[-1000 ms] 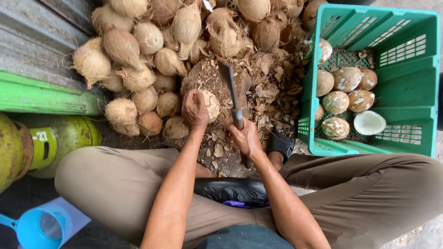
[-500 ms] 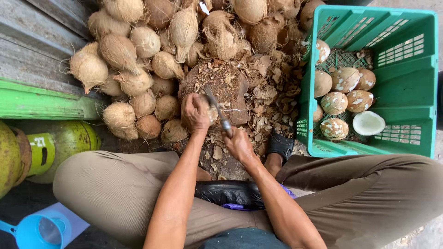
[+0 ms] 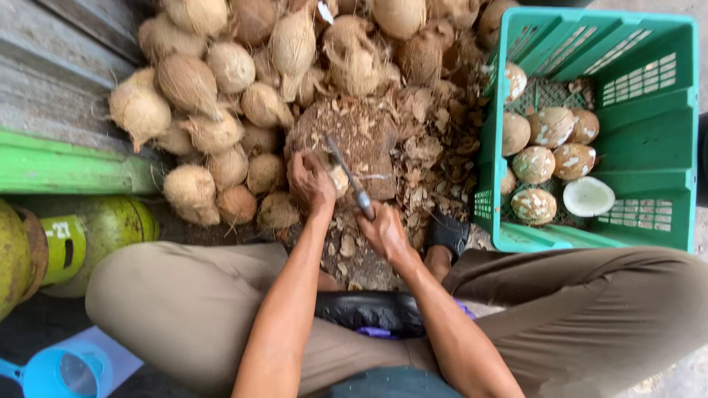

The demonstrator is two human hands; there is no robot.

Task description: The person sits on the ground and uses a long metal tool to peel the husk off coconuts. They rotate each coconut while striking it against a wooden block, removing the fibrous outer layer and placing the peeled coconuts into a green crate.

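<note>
My left hand (image 3: 311, 179) grips a small coconut (image 3: 338, 179) pressed onto a husk-covered chopping block (image 3: 369, 129). My right hand (image 3: 383, 230) holds the handle of a cleaver (image 3: 346, 177), whose blade slants up and left and meets the coconut beside my left fingers. Most of the coconut is hidden under my left hand.
A pile of husked brown coconuts (image 3: 221, 88) lies to the left and behind the block. Husk chips (image 3: 431, 158) litter the ground. At the right, a green plastic crate (image 3: 649, 133) holds several peeled coconuts (image 3: 549, 129) and one white half (image 3: 588, 197). Green gas cylinder (image 3: 81, 243) and blue scoop (image 3: 55, 372) at left.
The cleaver was raised upright above the block a second ago; it has swung down and tilted left onto the coconut. My left hand stayed on the coconut.
</note>
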